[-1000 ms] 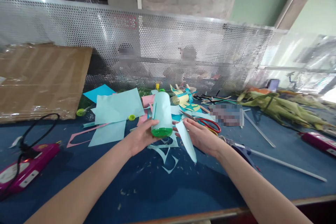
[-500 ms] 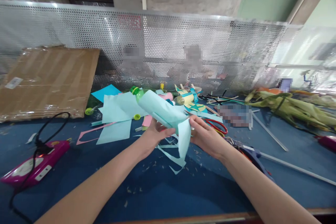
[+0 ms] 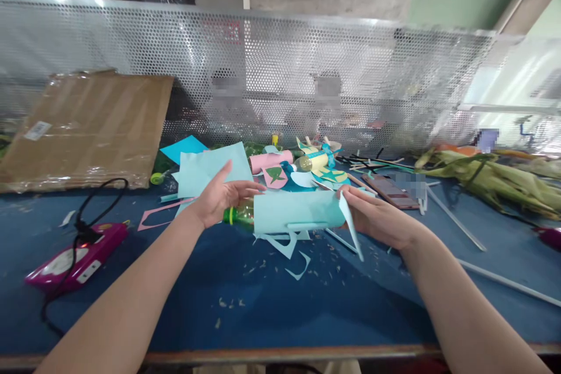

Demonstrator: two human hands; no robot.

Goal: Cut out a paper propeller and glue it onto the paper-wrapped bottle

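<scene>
A plastic bottle (image 3: 245,216) with a green cap lies sideways above the table, wrapped in a light blue paper sleeve (image 3: 298,210). A strip of the paper hangs loose at its right end. My right hand (image 3: 372,216) grips that end, thumb and fingers closed on it. By the right fingertips a thin metal point, like a scissors blade (image 3: 323,186), sticks out; its handles are hidden. My left hand (image 3: 223,196) is open beside the bottle neck, thumb raised and fingers stretched toward the sleeve. Light blue paper scraps (image 3: 283,243) lie below the bottle.
Behind are light blue sheets (image 3: 210,169), a pink-wrapped roll (image 3: 272,160) and a yellow-wrapped bottle (image 3: 313,162). A phone (image 3: 390,191) and corn husks (image 3: 482,178) lie right. A magenta power strip (image 3: 79,260) and cardboard (image 3: 92,128) stand left. A perforated metal screen (image 3: 280,64) backs the table.
The wrapped bottle has turned from a slant to nearly level and come lower. My left hand has let go of it and moved left, opening. My right hand still holds the right end.
</scene>
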